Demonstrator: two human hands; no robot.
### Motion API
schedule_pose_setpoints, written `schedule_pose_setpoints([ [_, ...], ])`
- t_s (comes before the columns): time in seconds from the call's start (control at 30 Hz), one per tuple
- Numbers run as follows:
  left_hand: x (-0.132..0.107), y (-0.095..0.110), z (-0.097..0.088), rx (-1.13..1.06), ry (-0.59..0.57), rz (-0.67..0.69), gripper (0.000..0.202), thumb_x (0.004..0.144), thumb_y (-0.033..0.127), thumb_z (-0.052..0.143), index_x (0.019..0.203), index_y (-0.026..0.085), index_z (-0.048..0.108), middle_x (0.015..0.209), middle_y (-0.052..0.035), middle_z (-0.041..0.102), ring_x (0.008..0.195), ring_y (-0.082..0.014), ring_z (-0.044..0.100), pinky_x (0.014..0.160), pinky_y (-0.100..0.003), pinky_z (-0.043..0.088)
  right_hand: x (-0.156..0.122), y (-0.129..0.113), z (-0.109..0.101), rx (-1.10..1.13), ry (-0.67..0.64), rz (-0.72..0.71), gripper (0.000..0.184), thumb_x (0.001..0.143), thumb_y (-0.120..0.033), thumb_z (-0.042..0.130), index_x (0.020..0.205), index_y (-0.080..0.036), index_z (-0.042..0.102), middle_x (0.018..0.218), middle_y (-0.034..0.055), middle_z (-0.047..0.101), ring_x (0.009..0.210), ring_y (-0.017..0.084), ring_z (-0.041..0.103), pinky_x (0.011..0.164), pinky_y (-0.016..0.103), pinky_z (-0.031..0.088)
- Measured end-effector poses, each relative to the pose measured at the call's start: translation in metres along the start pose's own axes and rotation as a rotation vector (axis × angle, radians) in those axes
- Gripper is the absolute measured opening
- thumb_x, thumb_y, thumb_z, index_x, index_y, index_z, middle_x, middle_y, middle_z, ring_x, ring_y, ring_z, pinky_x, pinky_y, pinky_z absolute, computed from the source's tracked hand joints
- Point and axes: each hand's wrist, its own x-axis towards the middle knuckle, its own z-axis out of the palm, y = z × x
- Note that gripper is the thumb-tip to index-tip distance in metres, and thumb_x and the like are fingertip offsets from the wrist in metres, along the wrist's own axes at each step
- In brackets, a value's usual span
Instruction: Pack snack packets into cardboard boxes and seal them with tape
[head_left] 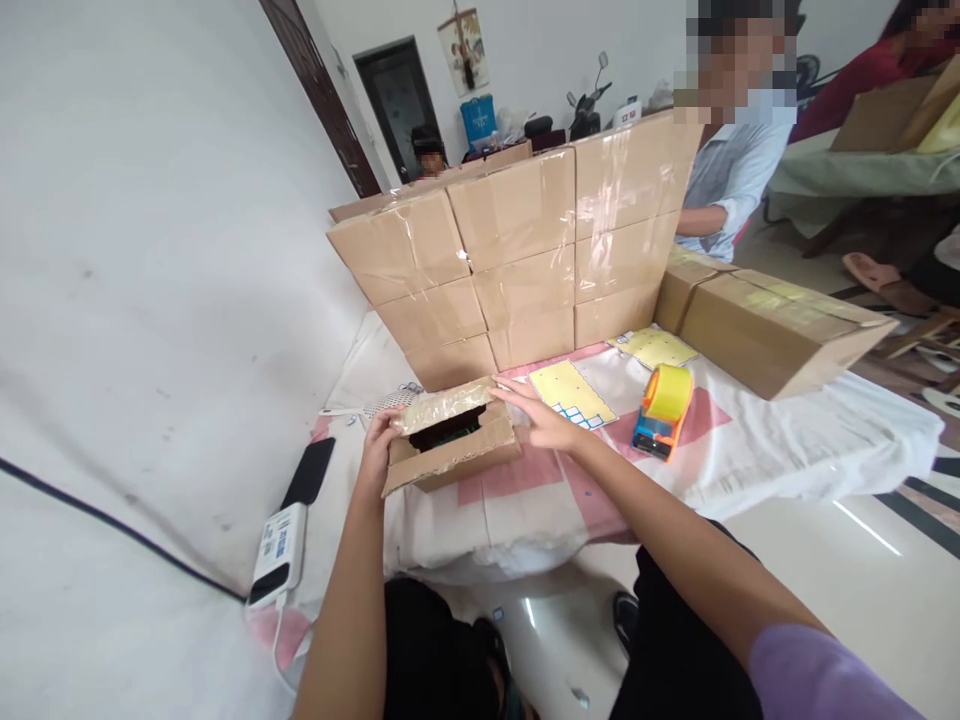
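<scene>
A small cardboard box (pixel 469 466) lies on the cloth-covered table with its top flaps raised and a dark gap between them; its contents are too dark to make out. At the left end, my left hand (pixel 380 440) has its fingers closed around the edge of the taped back flap (pixel 442 407). My right hand (pixel 546 418) holds the flap's right corner, its fingers reaching out along the edge. To the right of that hand lies a yellow sheet (pixel 566 388) with blue outlines, and beyond it an orange-and-blue tape dispenser (pixel 664 412) with a yellow roll.
A wall of taped cartons (pixel 525 245) stands behind the box. A long carton (pixel 772 325) and another yellow sheet (pixel 654 347) are at the right. A black phone (pixel 309 473) and white power strip (pixel 279 555) lie left. A person (pixel 724 190) is behind the cartons.
</scene>
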Motion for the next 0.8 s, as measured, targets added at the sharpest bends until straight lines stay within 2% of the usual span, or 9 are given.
schedule_pose_setpoints([
  [0.07,-0.001,0.000,0.001,0.013,-0.006,0.000,0.034,0.061,0.013,0.068,0.094,0.022,0.071,0.108,-0.0027,0.070,0.115,-0.0250,0.059,0.096,-0.029,0.046,-0.010,-0.013,0.005,-0.042,-0.091,0.012,0.083,0.076,-0.035,0.077,0.151,-0.035,0.042,0.166,0.0035,0.024,0.153,0.034,0.020,0.122,0.055,0.023],
  [0.1,-0.002,0.000,0.002,0.015,-0.011,-0.004,0.037,0.062,0.013,0.068,0.098,0.022,0.071,0.109,-0.0029,0.070,0.114,-0.0250,0.059,0.095,-0.029,0.047,-0.013,-0.018,0.011,-0.037,-0.078,0.025,0.087,0.075,-0.039,0.079,0.152,-0.035,0.041,0.166,0.0038,0.022,0.153,0.034,0.018,0.122,0.055,0.024],
  [0.2,-0.007,-0.002,0.002,0.005,-0.032,-0.018,0.044,0.064,0.016,0.069,0.107,0.024,0.071,0.117,-0.0037,0.069,0.115,-0.0255,0.060,0.090,-0.029,0.049,-0.011,-0.029,0.034,0.067,0.183,0.102,0.074,0.083,-0.043,0.073,0.150,-0.034,0.043,0.164,0.0043,0.028,0.152,0.029,0.024,0.123,0.050,0.023],
  [0.3,-0.015,0.002,0.002,-0.001,-0.041,-0.052,0.054,0.069,0.020,0.072,0.122,0.029,0.067,0.129,-0.0043,0.066,0.118,-0.0274,0.060,0.089,-0.033,0.051,-0.001,-0.027,0.052,0.206,0.438,0.236,0.077,0.083,-0.031,0.067,0.154,-0.034,0.036,0.160,0.0035,0.035,0.148,0.025,0.033,0.123,0.046,0.027],
  [0.43,-0.036,0.024,0.017,0.173,0.124,0.161,0.032,0.077,0.020,0.070,0.109,0.024,0.073,0.127,-0.0048,0.068,0.132,-0.0280,0.052,0.111,-0.039,0.041,0.011,-0.019,0.060,0.252,0.499,0.359,0.088,0.074,-0.019,0.063,0.156,-0.033,0.033,0.156,0.0016,0.042,0.144,0.026,0.040,0.122,0.045,0.033],
  [0.5,-0.049,0.036,0.036,0.234,0.035,0.247,0.026,0.075,0.016,0.072,0.099,0.025,0.076,0.124,-0.0047,0.070,0.138,-0.0288,0.047,0.119,-0.040,0.033,0.014,-0.018,0.063,0.226,0.515,0.381,0.088,0.073,-0.018,0.061,0.155,-0.032,0.034,0.154,0.0016,0.044,0.142,0.027,0.042,0.121,0.045,0.033],
  [0.57,-0.061,0.042,0.057,0.219,-0.174,0.197,0.030,0.069,0.009,0.076,0.094,0.027,0.078,0.119,-0.0056,0.072,0.140,-0.0307,0.046,0.121,-0.042,0.030,0.016,-0.019,0.064,0.197,0.531,0.362,0.086,0.072,-0.018,0.061,0.154,-0.029,0.036,0.153,0.0030,0.046,0.141,0.027,0.042,0.122,0.046,0.032],
  [0.67,-0.070,0.036,0.079,0.317,-0.351,0.113,0.036,0.065,0.006,0.080,0.095,0.027,0.079,0.117,-0.0067,0.074,0.138,-0.0345,0.048,0.117,-0.042,0.034,0.011,-0.028,0.051,0.108,0.597,0.274,0.077,0.076,-0.026,0.062,0.150,-0.025,0.041,0.150,0.0066,0.049,0.141,0.028,0.041,0.122,0.047,0.029],
  [0.8,-0.068,0.022,0.078,0.480,-0.379,0.108,0.039,0.066,0.017,0.084,0.102,0.032,0.078,0.125,-0.0020,0.071,0.136,-0.0371,0.049,0.117,-0.045,0.034,-0.017,-0.044,-0.012,-0.265,0.869,0.159,0.063,0.083,-0.036,0.059,0.142,-0.023,0.045,0.145,0.0114,0.049,0.140,0.033,0.039,0.121,0.056,0.021],
])
